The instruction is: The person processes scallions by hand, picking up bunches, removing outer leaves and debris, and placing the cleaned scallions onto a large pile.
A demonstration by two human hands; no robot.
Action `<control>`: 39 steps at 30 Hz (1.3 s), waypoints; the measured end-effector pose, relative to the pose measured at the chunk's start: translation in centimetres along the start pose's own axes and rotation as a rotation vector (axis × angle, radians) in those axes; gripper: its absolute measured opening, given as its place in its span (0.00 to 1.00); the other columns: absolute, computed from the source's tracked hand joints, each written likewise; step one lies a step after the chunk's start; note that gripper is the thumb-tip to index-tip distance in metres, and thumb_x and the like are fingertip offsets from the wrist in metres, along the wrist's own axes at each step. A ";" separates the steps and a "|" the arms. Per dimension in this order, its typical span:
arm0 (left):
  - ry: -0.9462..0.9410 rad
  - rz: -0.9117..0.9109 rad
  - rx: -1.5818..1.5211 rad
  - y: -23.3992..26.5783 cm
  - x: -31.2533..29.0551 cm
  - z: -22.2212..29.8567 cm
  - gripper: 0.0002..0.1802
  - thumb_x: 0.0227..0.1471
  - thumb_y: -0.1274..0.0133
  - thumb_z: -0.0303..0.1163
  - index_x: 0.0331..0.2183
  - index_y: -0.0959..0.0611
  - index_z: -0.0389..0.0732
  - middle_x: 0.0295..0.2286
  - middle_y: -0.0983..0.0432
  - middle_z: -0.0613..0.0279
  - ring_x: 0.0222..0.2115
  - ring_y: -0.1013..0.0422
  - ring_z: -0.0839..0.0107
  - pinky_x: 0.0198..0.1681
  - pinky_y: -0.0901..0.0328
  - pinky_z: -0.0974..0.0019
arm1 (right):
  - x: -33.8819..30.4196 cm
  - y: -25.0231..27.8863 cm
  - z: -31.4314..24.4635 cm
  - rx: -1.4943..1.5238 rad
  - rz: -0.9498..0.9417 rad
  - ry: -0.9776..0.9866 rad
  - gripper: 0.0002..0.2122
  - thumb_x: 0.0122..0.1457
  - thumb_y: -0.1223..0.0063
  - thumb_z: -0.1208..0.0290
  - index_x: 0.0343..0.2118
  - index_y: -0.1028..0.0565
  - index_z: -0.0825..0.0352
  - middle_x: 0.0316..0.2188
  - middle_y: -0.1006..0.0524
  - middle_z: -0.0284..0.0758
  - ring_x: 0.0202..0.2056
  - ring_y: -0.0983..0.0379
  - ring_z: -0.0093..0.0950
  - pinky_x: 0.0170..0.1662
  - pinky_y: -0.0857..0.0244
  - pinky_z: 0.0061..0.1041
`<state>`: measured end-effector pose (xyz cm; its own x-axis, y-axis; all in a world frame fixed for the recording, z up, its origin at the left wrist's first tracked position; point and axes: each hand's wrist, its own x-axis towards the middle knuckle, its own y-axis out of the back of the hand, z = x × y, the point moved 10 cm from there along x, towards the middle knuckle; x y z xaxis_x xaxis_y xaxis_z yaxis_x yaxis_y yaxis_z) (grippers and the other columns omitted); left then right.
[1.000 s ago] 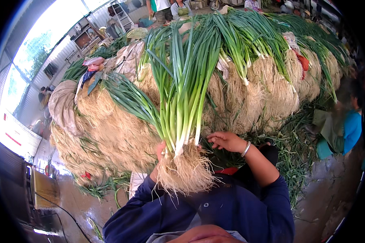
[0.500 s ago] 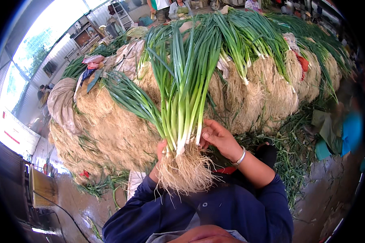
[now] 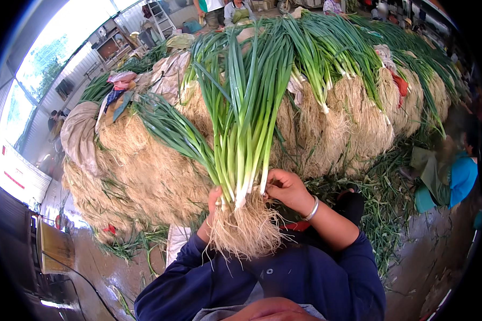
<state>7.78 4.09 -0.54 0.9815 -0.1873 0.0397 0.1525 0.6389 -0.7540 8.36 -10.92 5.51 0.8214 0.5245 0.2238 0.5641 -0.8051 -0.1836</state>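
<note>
A large bunch of green onions (image 3: 243, 144) stands upright before my chest, white stem ends low and leaves resting toward the pile. Long tan roots (image 3: 246, 230) hang under the stems. My left hand (image 3: 213, 202) is closed round the left side of the bunch at the root line; most of its fingers are hidden behind the roots. On the other side, my right hand (image 3: 290, 190), with a silver bangle (image 3: 313, 208) at the wrist, is curled in a pinch at the base of the rightmost stem. Its fingertips are partly hidden.
A big heap of green onions (image 3: 337, 48) with matted roots (image 3: 144, 171) spans the space ahead. Cloth sacks (image 3: 80, 136) lie on its left part. Leaf scraps (image 3: 380, 224) litter the wet floor at right, near a person in blue (image 3: 463, 179). A yellowish bin (image 3: 56, 249) stands at left.
My right hand's fingers have drawn in from a looser, more spread pose to a pinch at the stem base. The left hand and the bunch have hardly moved. The person at right has shifted.
</note>
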 end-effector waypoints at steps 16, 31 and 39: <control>0.210 -0.235 -0.121 -8.4 -1.1 -0.3 0.43 0.46 0.55 0.56 0.55 0.37 0.33 0.46 0.32 0.40 0.43 0.31 0.47 0.43 0.32 0.46 | 1.2 6.9 3.6 -0.552 0.295 0.034 0.05 0.51 0.50 0.75 0.31 0.26 0.68 0.25 0.25 0.39 0.28 0.27 0.31 0.32 0.34 0.27; 0.200 -0.001 -0.069 -1.4 -0.8 -0.8 0.36 0.46 0.48 0.46 0.49 0.32 0.26 0.39 0.26 0.43 0.37 0.26 0.56 0.41 0.29 0.58 | -0.5 -1.9 -1.1 -0.704 -0.233 0.257 0.05 0.53 0.50 0.76 0.34 0.27 0.66 0.27 0.27 0.41 0.31 0.30 0.42 0.37 0.35 0.33; 0.296 -0.055 -0.043 -3.8 -1.8 0.4 0.32 0.47 0.48 0.43 0.49 0.30 0.31 0.39 0.25 0.47 0.36 0.25 0.57 0.41 0.30 0.58 | -3.7 8.2 11.6 -1.599 -0.221 -0.364 0.24 0.56 0.49 0.59 0.52 0.38 0.65 0.47 0.32 0.47 0.46 0.32 0.42 0.47 0.36 0.33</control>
<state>5.52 2.31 2.55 0.8946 -0.4339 -0.1070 0.1927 0.5906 -0.7836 10.93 -16.20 -7.94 0.8475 0.5080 -0.1540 0.2028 -0.0417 0.9783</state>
